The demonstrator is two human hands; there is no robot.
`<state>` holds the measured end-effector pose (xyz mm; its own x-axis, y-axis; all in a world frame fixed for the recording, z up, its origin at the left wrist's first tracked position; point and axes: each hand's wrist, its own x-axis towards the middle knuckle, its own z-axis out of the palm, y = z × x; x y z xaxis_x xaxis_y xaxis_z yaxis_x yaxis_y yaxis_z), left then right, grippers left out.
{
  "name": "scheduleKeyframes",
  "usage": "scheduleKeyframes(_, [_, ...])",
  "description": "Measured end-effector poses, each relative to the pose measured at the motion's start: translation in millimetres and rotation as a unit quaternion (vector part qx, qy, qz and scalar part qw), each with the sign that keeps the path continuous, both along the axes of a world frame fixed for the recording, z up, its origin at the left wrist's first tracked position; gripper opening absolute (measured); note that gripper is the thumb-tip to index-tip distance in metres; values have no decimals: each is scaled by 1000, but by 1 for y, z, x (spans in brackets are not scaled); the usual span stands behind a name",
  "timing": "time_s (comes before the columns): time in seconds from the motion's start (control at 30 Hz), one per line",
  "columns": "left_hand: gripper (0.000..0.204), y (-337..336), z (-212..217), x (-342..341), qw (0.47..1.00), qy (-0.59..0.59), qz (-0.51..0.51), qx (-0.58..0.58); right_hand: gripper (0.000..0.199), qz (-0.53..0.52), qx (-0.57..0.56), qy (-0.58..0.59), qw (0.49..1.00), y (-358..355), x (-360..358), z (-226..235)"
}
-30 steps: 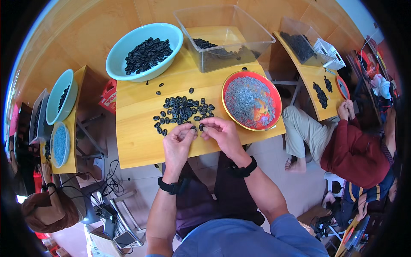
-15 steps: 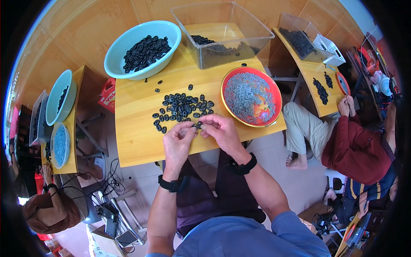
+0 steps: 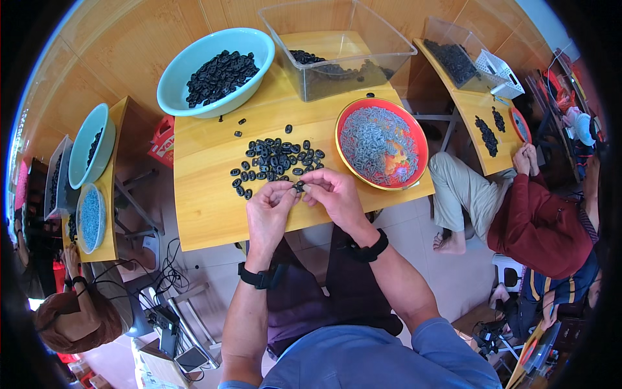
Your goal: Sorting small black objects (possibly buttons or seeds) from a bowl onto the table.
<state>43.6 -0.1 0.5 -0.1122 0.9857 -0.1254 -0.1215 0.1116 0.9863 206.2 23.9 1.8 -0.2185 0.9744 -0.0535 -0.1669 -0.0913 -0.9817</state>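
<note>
I am pinching small black plastic piece (image 3: 299, 187) between left hand (image 3: 269, 211) and right hand (image 3: 337, 194) fingertips, just below black pile (image 3: 275, 159) on wooden table (image 3: 207, 207). Judging piece light, stiff, slippery; gripping its ends best.

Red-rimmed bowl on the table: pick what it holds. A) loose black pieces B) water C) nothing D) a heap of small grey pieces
D: the red-rimmed bowl, to the right of the right hand, is filled with small grey pieces, while the black pieces lie loose on the wooden table.
</note>
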Motion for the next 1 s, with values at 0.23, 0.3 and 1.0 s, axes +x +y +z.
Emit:
scheduleKeyframes(0.23, [14,2,6,-1,999,42,3,-3,18,-2,-1,-12,1000,0,0,-1])
scheduleKeyframes(0.3, [14,2,7,-1,999,40,9,-11,17,-2,1,-7,1000,0,0,0])
scheduleKeyframes(1.0, [22,0,5,1,995,89,-46,2,17,0,18,-25,1000,0,-2,4])
